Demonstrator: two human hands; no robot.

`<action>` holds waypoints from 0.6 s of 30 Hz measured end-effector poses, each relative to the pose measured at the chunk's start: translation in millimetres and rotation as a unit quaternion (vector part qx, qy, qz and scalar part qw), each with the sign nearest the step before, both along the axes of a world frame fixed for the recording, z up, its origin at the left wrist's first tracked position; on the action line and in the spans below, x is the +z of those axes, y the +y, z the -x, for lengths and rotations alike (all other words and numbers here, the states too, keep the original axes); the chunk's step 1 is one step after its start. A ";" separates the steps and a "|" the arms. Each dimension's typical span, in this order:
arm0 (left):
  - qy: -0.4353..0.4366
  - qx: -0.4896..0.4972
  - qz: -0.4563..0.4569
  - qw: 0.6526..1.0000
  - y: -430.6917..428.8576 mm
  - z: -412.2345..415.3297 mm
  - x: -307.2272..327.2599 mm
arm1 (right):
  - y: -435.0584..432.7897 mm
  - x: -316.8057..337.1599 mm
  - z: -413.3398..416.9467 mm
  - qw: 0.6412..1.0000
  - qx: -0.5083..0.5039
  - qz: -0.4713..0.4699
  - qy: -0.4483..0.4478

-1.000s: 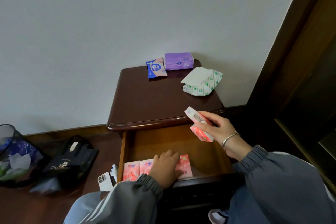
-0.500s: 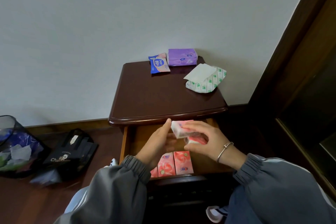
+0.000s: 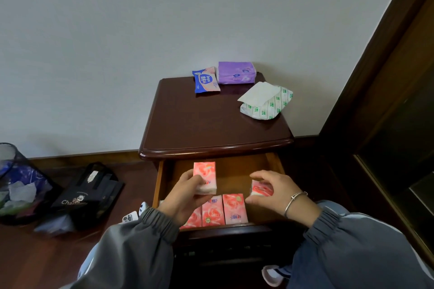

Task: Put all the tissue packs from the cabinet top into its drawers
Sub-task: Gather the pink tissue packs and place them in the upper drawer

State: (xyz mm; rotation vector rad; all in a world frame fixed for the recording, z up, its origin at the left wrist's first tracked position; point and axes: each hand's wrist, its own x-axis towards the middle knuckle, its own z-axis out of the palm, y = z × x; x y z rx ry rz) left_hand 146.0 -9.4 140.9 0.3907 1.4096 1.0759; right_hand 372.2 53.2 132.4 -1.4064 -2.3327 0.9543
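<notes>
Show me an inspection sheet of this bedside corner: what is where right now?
Surface: dark brown wooden cabinet top bears three packs; its top drawer is open.
Job's things: blue-and-pink flat wipes pack, purple plastic tissue pack and white green-printed soft pack on top; a row of pink rose-print packs lies in the drawer.
Clutter: black fabric bag, dark mesh bin, white phone on the floor.
Hands: left hand grips a pink rose-print pocket pack; right hand pinches a second pink pack, both over the drawer.
Cables: nothing seen.
Surroundings: pale plain wall, dark wooden door frame.
</notes>
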 end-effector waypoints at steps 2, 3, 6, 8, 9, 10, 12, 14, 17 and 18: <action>0.003 -0.015 -0.008 1.000 -5.8 5.0 -5.5 | 2.0 -7.2 0.4 0.999 0.002 0.014 -0.037; 0.008 -0.019 -0.013 1.000 -7.9 7.0 -7.6 | 3.2 -10.9 1.2 0.998 0.008 0.016 -0.054; 0.023 -0.025 -0.020 0.999 -13.2 12.1 -13.7 | 6.1 -22.7 6.4 0.995 0.033 0.023 -0.091; 0.039 -0.031 -0.023 0.999 -17.8 12.2 -18.4 | 6.9 -30.4 9.1 0.992 0.048 0.036 -0.108; 0.045 -0.030 -0.024 0.998 -20.3 11.3 -21.5 | 7.1 -33.3 9.5 0.990 0.057 0.046 -0.120; 0.047 -0.027 -0.024 0.998 -22.9 10.1 -24.8 | 7.1 -35.5 9.4 0.987 0.071 0.061 -0.131; 0.049 -0.024 -0.022 0.998 -26.7 7.3 -30.6 | 7.2 -37.4 7.6 0.981 0.099 0.091 -0.143; 0.052 -0.020 -0.023 0.998 -27.3 6.5 -33.7 | 9.3 -38.0 3.9 0.981 0.097 0.078 -0.146; 0.051 -0.018 -0.028 0.998 -27.0 6.6 -33.9 | 11.5 -40.0 -0.8 0.978 0.094 0.033 -0.183; 0.051 -0.019 -0.029 0.998 -27.3 6.4 -33.5 | 11.2 -40.9 -1.2 0.973 0.109 0.036 -0.198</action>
